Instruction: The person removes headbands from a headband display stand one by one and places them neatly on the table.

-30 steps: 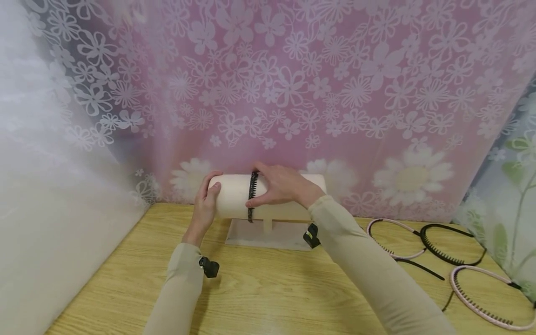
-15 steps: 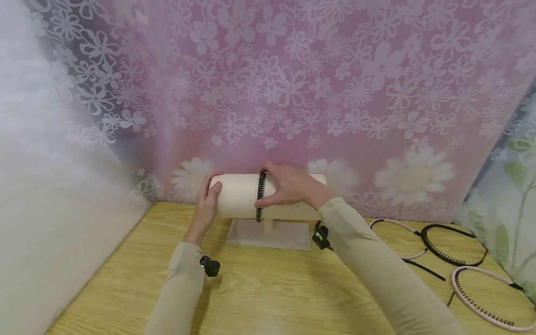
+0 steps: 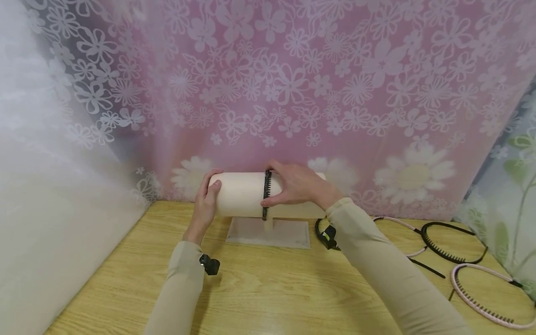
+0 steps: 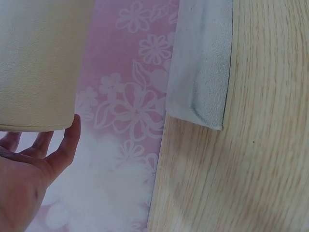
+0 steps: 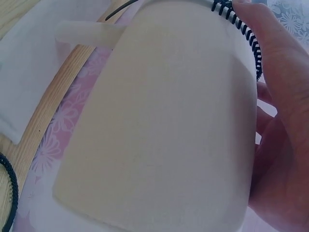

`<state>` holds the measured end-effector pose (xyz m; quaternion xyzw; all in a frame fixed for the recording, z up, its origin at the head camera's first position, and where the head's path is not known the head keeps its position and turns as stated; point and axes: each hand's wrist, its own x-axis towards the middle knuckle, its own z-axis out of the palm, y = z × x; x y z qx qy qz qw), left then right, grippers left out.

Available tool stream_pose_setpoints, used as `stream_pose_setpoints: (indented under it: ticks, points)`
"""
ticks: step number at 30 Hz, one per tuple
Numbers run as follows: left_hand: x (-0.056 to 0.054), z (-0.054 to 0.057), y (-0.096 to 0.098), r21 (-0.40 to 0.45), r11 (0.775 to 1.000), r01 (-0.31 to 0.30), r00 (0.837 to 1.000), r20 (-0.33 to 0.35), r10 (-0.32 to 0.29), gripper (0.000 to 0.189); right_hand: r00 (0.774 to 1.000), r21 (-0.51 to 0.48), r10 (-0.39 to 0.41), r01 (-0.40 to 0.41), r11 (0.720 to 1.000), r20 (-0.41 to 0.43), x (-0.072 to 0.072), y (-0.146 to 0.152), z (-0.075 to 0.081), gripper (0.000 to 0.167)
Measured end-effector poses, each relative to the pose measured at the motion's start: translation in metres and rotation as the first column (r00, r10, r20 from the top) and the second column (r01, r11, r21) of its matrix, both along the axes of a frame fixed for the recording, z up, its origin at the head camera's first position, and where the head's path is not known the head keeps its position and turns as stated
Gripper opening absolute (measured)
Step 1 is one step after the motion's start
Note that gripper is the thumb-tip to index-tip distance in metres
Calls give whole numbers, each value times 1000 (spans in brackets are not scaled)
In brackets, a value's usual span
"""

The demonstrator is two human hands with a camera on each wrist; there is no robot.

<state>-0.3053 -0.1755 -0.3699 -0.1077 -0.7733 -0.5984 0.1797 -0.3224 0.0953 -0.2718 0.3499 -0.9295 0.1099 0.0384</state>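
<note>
A black toothed headband (image 3: pixel 266 188) sits around the middle of a cream padded roll (image 3: pixel 240 194), which is held up by a short post on a pale flat base (image 3: pixel 251 233). My right hand (image 3: pixel 298 186) grips the headband, thumb at the front and fingers over the top. In the right wrist view, the headband's teeth (image 5: pixel 246 33) lie against the roll beside my thumb. My left hand (image 3: pixel 204 204) holds the roll's left end, thumb in front and fingers behind. The left wrist view shows those fingers (image 4: pixel 71 140) bent at the roll's end edge.
On the wooden table (image 3: pixel 251 288) to the right lie pink headbands (image 3: pixel 477 307) and black headbands (image 3: pixel 448 256). Another dark headband (image 3: pixel 320 232) lies just right of the base, partly behind my right wrist. A flowered curtain (image 3: pixel 268 93) hangs close behind the roll.
My right hand has slid the black headband rightward along the roll, from left of the post to about above it. The left hand has stayed at the roll's left end.
</note>
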Motion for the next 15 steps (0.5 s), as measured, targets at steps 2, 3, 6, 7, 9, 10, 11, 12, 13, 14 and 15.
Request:
stream_pose_setpoints:
  ticks: [2,3,6,7,9,10,11,12,13,14,15]
  points:
    - [7,7,3,-3,1000,-1,1000,2,1,44,1000,1,-1,1,1000,-3,0,1,0,95]
    - [10,10,4,-4,1000,-2,1000,1,2,44,1000,3,-3,3,1000,-4,0,2,-1,94]
    - [14,15,5,-1,1000,-1,1000,-3,1,44,1000,11,-15,15,1000,-4,0,3,0,94]
    - [15,15,5,4,1000,4,1000,-5,-4,44,1000,12,-18,18,1000,-2,1,4,0,94]
    - [15,15,5,10,1000,13,1000,-9,-13,44,1000,13,-25,25,1000,3,2,5,1,94]
    - [15,15,5,12,1000,17,1000,-8,-16,44,1000,12,-27,27,1000,5,3,6,1,95]
    - [14,14,5,16,1000,20,1000,-9,-19,44,1000,12,-30,30,999,10,3,7,2,95]
    - [14,14,5,18,1000,20,1000,-9,-20,44,999,10,-30,30,999,11,3,7,1,95]
    - [14,13,5,20,1000,19,1000,-8,-19,44,999,11,-32,32,999,12,3,8,1,95]
    - [14,13,5,21,1000,18,1000,-6,-18,43,999,8,-32,32,999,15,3,9,1,95]
    - [13,12,5,22,1000,18,1000,-5,-18,43,999,6,-34,34,999,20,3,9,0,95]
